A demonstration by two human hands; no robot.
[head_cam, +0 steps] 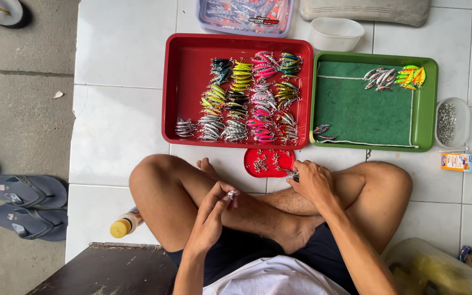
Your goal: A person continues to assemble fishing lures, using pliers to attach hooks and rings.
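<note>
Fingers of left hand pinch small lure; right hand grips pliers.

White shirt, seemingly dark shorts

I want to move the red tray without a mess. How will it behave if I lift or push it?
The red tray looks like stiff plastic, so probably it keeps its shape. The lures lie loose in rows; tilting would likely slide them together. On smooth tile it should push easily.
</note>
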